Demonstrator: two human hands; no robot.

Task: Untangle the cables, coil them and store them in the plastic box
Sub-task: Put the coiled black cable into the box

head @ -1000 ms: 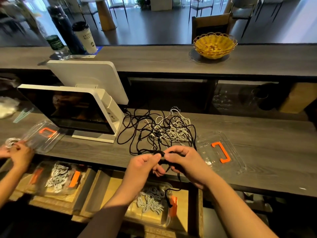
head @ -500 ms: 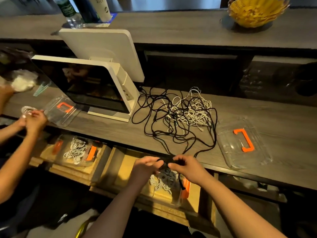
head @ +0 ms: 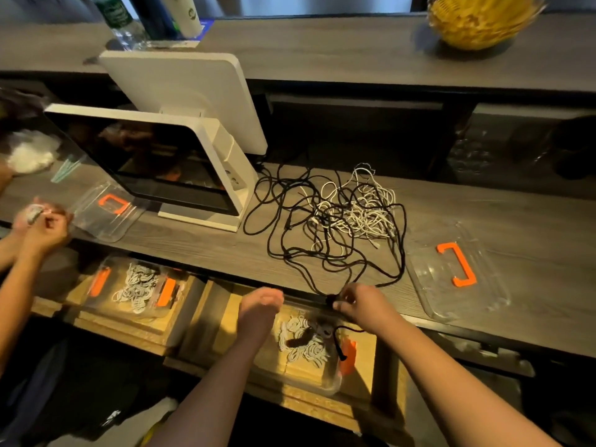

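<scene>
A tangle of black and white cables [head: 335, 227] lies on the grey counter [head: 200, 250]. My right hand [head: 366, 306] pinches a small black cable bundle [head: 330, 300] at the counter's front edge, and black strands run from it up into the tangle. One black end [head: 338, 346] hangs down over the clear plastic box [head: 325, 383] on the shelf below. This box holds coiled white cables and a dark one. My left hand [head: 261, 303] hovers left of the bundle with loosely curled fingers and holds nothing. The box lid [head: 429, 285], with an orange handle, lies right of the tangle.
A white point-of-sale terminal [head: 180, 156] stands left of the tangle. Another person's hands [head: 42, 224] hold a white coil at far left, beside a second lid [head: 96, 221] and above a second box [head: 135, 285]. A yellow basket [head: 480, 21] and bottles [head: 119, 17] stand on the upper ledge.
My left hand has let go of the black bundle and drawn away to the left. My right hand keeps the bundle at the counter edge. The camera has tilted further down.
</scene>
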